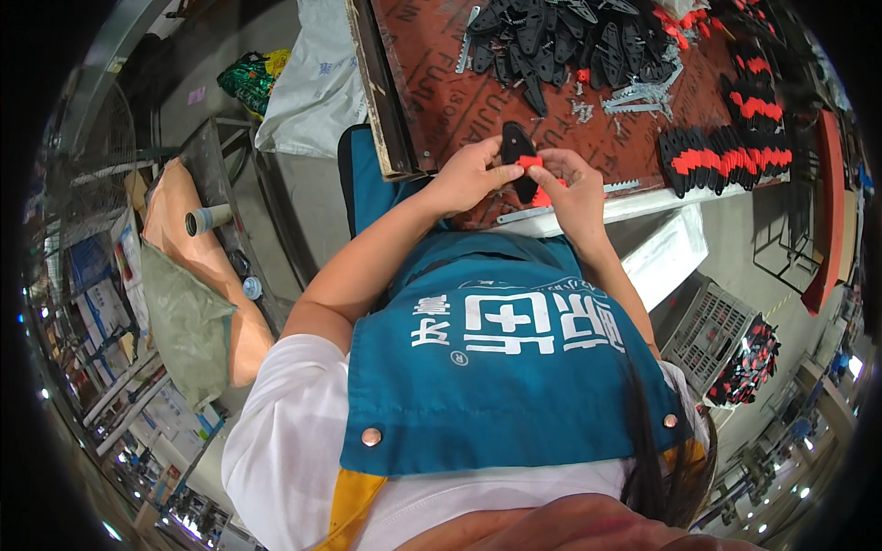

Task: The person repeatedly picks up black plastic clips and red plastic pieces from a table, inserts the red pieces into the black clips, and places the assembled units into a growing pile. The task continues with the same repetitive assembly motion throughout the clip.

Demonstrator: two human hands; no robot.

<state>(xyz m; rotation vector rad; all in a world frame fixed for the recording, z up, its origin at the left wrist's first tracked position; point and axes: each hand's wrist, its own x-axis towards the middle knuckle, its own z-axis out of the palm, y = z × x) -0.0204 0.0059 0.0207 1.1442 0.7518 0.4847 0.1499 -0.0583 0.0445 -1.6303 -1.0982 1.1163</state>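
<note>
Black piece, long and with rounded ends, is held above the near part of the bench. It is gripped from the left by the left hand, whose thumb and fingers are closed on it. By the right hand, a small red piece seems to be pinched at the middle of the black one, with thumb and forefinger almost together.

For good work, the black piece should probably be kept steady by the left hand, while the red piece is aligned squarely and pressed evenly; if only one corner is pushed, it may sit crooked.

The contact between both pieces is partly covered by the fingertips, so it cannot be told how firmly they are joined. Another red bit is mostly hidden near the right hand. At the far side, the black pile is cut off.
</note>
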